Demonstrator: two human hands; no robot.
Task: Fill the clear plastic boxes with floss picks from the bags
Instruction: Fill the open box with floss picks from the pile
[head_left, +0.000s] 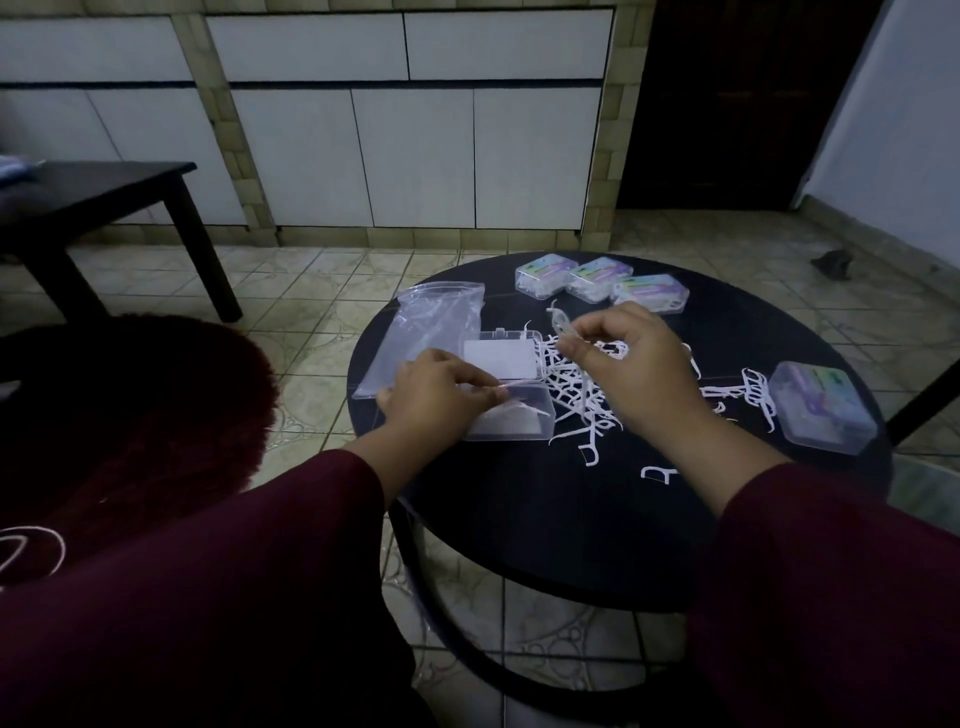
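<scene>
An open clear plastic box (511, 423) lies on the round black table (519, 519), its lid (501, 358) folded back. My left hand (436, 397) rests at the box's left edge, pinching a white floss pick over the tray. My right hand (631, 364) hovers above a loose pile of white floss picks (576, 392) and pinches one pick (560, 319) by its handle. A clear plastic bag (421, 332), nearly empty, lies left of the box.
Three closed boxes with colourful labels (597, 280) sit in a row at the table's far edge. Another closed box (821, 408) is at the right. Stray picks (657, 473) lie near me. A dark red chair (135, 415) and a black side table (93, 197) stand to the left.
</scene>
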